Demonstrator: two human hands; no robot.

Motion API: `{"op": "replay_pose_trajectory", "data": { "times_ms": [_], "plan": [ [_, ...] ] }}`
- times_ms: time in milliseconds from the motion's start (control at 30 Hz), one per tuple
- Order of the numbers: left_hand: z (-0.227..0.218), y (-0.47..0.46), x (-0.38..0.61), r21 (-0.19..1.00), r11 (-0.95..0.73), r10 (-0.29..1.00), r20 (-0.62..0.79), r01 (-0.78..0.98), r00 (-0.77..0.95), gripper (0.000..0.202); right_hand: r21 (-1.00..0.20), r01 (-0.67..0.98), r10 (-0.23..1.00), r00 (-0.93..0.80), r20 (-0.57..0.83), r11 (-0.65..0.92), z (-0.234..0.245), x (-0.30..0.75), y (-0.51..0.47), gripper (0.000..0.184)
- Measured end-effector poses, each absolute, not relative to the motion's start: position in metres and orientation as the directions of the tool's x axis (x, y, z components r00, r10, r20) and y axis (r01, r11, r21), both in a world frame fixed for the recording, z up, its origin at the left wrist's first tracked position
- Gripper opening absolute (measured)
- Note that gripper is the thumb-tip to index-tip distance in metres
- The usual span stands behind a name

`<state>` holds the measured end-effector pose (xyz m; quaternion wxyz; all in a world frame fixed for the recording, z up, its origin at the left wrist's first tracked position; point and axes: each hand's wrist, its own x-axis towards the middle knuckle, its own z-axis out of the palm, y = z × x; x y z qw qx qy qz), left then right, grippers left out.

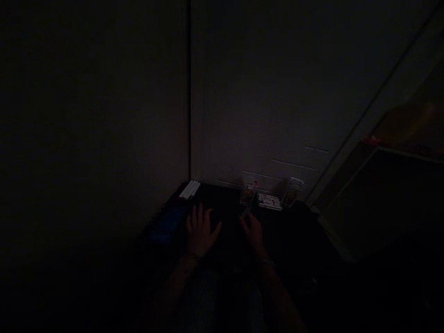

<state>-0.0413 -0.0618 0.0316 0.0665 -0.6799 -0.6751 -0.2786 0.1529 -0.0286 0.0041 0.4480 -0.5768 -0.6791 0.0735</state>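
The scene is very dark. My left hand (200, 230) is spread out flat over a dark tabletop (222, 203), with nothing in it. To its right, my right hand (253, 231) pinches a small thin greyish piece (246, 212) between thumb and fingers; its kind is too dim to make out. Just beyond that piece stands a small clear package (249, 193) with dark and reddish print. A flat white printed pack (269, 201) lies beside it, and another clear package (292, 192) leans toward the wall.
Several white pens or markers (190, 189) lie side by side at the table's back left corner. A dark bluish flat patch (168, 224) is left of my left hand. Behind the table rises a wall (243, 92) with heart shapes and lines. A slanted ledge (333, 236) borders the right.
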Motion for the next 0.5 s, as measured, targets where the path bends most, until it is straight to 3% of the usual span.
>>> {"op": "replay_pose_trajectory", "data": {
  "times_ms": [133, 333, 500],
  "plan": [
    [0.029, -0.069, -0.1, 0.183, 0.073, 0.888, 0.435, 0.98, -0.147, 0.063, -0.611, 0.735, 0.847, 0.096, 0.523, 0.294, 0.001, 0.154, -0.028, 0.037],
    [0.013, -0.058, -0.14, 0.11, 0.051, 0.911, 0.403, 0.993, -0.091, 0.059, -0.608, 0.737, 0.844, 0.096, 0.528, 0.296, -0.002, 0.155, -0.026, 0.038],
    [0.016, -0.055, -0.134, 0.14, 0.021, 0.901, 0.427, 0.99, -0.079, 0.058, -0.605, 0.739, 0.843, 0.095, 0.529, 0.295, -0.001, 0.155, -0.027, 0.039]
  ]
}}
